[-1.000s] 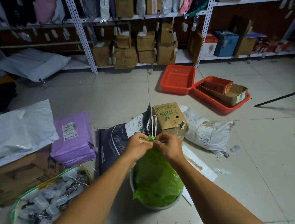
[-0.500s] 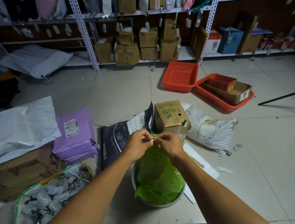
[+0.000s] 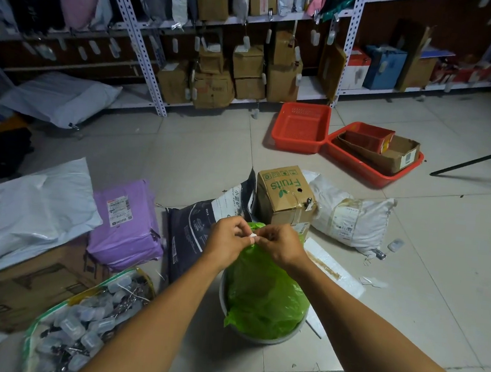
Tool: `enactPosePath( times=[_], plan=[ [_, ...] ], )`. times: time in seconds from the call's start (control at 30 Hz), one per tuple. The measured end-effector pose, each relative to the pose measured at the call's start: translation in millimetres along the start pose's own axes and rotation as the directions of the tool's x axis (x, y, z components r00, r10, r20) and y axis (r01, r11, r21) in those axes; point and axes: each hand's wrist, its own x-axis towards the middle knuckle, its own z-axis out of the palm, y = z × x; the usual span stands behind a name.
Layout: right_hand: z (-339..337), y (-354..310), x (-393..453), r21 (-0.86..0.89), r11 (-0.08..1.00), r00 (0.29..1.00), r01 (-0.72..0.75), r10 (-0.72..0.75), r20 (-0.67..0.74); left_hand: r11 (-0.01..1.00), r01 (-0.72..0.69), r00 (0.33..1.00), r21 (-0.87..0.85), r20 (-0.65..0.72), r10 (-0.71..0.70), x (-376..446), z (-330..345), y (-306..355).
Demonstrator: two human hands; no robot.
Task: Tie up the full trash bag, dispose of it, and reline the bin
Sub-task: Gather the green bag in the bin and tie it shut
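Both hands meet above the bin, fingers curled in: the left hand and the right hand each pinch the gathered neck of the green trash bag, with something small and white held between their fingertips; whether that is a drawstring or a tie I cannot tell. The bag hangs straight below the hands, its body sitting in the pale round bin on the floor, with loose film spilling over the rim on the side nearest the person. The film looks thin, soft and crinkled, so it probably stretches or tears if pulled hard, and glossy enough to slip through a loose pinch. The bulging body suggests some weight, though what is inside is hidden. The sound place to take hold is the bunched neck just under the fingertips, where many layers share the load, rather than a single flap. Just beyond the hands stands a cardboard box marked Fruits, and beyond the left hand lies a dark mailer, both close enough to snag the bag as it is lifted out.
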Motion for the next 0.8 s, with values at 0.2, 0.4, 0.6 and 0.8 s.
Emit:
enactPosePath(
  times=[0.2, 0.4, 0.6, 0.8],
  plan=[
    [5, -4, -2, -0.026, 0.998, 0.995, -0.058, 0.055, -0.079, 0.998, 0.009, 0.996, 0.064, -0.088, -0.004, 0, 2, -3],
    [-11, -19, -8, 0.282, 0.928, 0.965, -0.243, 0.202, 0.168, 0.986, -0.048, 0.994, 0.158, -0.085, 0.062, -2, 5, 1],
    [-19, -24, -7, 0.328, 0.864, 0.910, -0.383, 0.290, 0.297, 0.985, -0.020, 0.995, 0.174, -0.094, 0.037, -5, 8, 7],
    [-17, -21, 2, 0.429, 0.768, 0.876, -0.476, 0.372, 0.305, 1.000, -0.002, 1.000, 0.022, -0.010, 0.003, -6, 4, 5]
  ],
)
